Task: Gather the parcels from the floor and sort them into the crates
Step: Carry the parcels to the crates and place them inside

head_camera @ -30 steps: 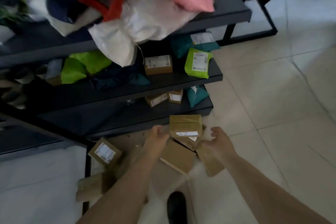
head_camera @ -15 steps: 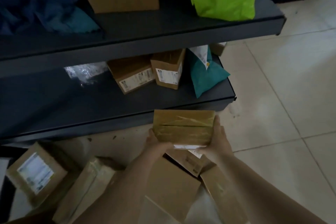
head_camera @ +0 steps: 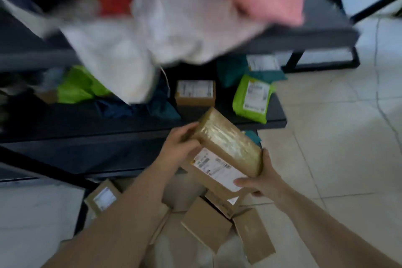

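In the head view, both hands are holding a tape-wrapped brown cardboard parcel with a white label (head_camera: 226, 152) above the floor pile; the left hand (head_camera: 180, 148) is gripping its upper-left end; the right hand (head_camera: 261, 180) is curling around its lower-right corner; plain brown cardboard boxes (head_camera: 206, 224) are lying on the pale tiled floor (head_camera: 337, 148) beneath, beside a dark shelf rack (head_camera: 87, 124).

brown cardboard box (head_camera: 226, 148) with glossy tape-wrapped top and white paper label, matt plain cardboard boxes (head_camera: 206, 226) at 6 o'clock, shiny green plastic mailer (head_camera: 252, 98), dark matt shelf (head_camera: 87, 124), glossy pale floor tiles (head_camera: 339, 148) at 3 o'clock
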Demonstrator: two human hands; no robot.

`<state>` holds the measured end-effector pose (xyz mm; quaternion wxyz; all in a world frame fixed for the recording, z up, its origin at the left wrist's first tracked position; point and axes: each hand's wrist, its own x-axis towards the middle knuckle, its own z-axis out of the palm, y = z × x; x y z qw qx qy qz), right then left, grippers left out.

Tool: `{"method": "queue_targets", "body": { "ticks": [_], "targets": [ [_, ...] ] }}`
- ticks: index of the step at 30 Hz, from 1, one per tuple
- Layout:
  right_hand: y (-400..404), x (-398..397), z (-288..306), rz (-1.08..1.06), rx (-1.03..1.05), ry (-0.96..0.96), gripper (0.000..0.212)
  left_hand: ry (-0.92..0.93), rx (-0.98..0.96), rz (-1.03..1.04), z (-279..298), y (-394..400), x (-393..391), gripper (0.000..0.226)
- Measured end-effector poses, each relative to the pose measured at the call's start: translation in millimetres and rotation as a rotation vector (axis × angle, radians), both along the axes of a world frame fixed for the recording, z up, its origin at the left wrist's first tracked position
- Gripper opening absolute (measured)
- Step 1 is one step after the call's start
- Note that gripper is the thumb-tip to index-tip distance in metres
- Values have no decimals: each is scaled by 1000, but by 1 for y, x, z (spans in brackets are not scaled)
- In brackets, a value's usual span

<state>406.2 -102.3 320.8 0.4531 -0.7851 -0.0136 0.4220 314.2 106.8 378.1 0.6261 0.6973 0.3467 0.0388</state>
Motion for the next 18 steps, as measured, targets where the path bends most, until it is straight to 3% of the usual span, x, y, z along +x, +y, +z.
{"method": "queue_targets", "body": {
  "ticks": [4, 8, 13, 18],
  "targets": [
    [-2, -42, 146, 61, 69, 48, 120, -73, 146, -83, 176, -4, -39, 44],
    [-19, -79, 251, 129, 171, 97, 107, -136, 354, -87, 294, -30, -90, 46],
    [-38, -125, 323, 105, 413, 88, 91, -167, 666, 74, 373, -59, -155, 51],
    [-44, -173, 368, 106, 640, 235, 82, -324, 602, 400, 408, -88, -221, 76]
  ]
}}
